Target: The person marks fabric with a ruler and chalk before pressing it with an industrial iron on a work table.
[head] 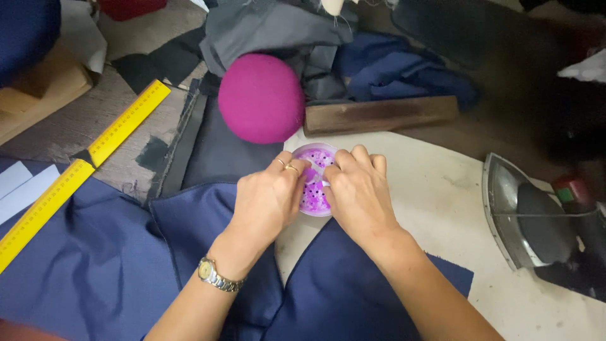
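**Both hands gathered over a small round dish of purple beads**

Head view: A small, shallow round dish (317,180), clear-walled and filled with purple beads or pins dotted dark, was seen lying on the pale work surface (435,196), just below a magenta felt dome (261,98). The left hand (268,199) was laid against the dish's left edge, its fingers (291,169) curled inward and pinched together over the contents; rings were worn on two fingers and a metal watch (218,276) on the wrist. The right hand (358,189) was set against the dish's right edge, fingers bent down over the rim, the fingertips nearly met with those of the left hand. Whether any single bead was gripped could not be told, as the fingertips were hidden.

Navy fabric (101,259) was spread beneath both forearms. A yellow ruler (82,165) was laid diagonally to the left. A wooden block (380,115) was placed beside the dome on the right, with grey and blue cloth (284,31) heaped behind it. A flat iron (536,221) was rested on its side at the far right, well apart from the hands.
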